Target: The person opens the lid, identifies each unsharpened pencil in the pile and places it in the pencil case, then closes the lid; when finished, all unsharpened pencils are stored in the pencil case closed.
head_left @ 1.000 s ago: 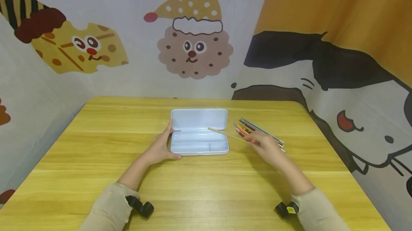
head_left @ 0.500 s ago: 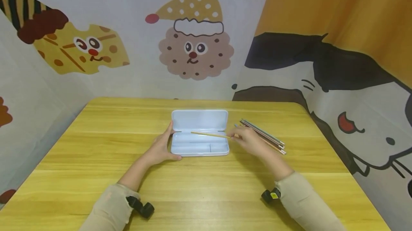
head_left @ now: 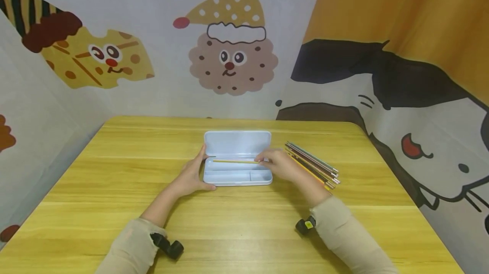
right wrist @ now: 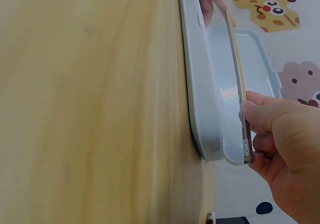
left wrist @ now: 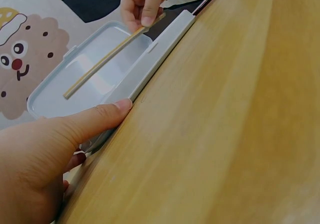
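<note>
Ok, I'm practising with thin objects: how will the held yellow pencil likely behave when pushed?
The yellow pencil is probably stiff: it juts out straight, held near one end. It's likely light, being slender. Its rod-like shape may roll, though its cross-section is unclear.

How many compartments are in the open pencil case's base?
3: the long back compartment, the long front-left compartment and the small front-right compartment. The right hand covers part of the back compartment's right end, so more could be hidden there.

Case reachable over its front, lid blocking behind
</note>
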A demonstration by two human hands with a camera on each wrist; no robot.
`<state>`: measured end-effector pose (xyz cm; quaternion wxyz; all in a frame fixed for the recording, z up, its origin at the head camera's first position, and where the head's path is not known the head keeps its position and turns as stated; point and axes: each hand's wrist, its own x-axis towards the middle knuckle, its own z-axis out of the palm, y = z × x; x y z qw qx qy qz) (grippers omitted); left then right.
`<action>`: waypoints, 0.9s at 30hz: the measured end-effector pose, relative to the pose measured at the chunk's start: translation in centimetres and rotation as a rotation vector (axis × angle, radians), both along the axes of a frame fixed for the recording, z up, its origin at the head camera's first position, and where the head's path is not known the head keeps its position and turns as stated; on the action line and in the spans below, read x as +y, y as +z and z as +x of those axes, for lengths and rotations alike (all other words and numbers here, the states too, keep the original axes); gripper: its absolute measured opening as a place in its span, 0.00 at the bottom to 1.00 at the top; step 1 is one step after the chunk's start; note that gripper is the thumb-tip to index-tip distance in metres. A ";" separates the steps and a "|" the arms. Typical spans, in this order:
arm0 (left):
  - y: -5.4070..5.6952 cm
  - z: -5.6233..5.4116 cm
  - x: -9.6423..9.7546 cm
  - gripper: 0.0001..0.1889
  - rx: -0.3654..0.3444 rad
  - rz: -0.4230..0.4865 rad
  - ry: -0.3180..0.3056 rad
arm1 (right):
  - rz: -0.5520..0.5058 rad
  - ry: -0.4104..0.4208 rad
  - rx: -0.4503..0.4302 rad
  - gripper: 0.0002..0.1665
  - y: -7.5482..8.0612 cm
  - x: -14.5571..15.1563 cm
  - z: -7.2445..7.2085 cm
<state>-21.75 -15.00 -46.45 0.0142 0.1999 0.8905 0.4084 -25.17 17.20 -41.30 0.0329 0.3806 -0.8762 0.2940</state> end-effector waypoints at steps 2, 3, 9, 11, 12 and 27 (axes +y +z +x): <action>0.0 0.0 0.0 0.74 -0.002 0.003 -0.002 | 0.004 0.000 -0.012 0.09 0.0 -0.3 0.0; 0.0 0.0 0.0 0.74 -0.001 0.003 -0.003 | 0.007 -0.002 -0.017 0.08 -0.1 -0.5 -0.1; 0.0 0.0 0.0 0.74 0.002 0.004 -0.003 | 0.021 -0.006 -0.014 0.08 -0.6 -1.2 -0.4; 0.0 0.0 0.0 0.74 0.006 0.004 -0.004 | 0.031 -0.006 -0.018 0.08 -0.7 -1.5 -0.5; 0.0 0.0 -0.1 0.74 0.007 0.002 -0.003 | 0.037 -0.011 -0.022 0.08 -0.8 -1.6 -0.5; 0.1 0.1 0.0 0.73 0.001 -0.005 0.001 | 0.086 0.019 -0.073 0.08 -1.6 -2.2 -1.0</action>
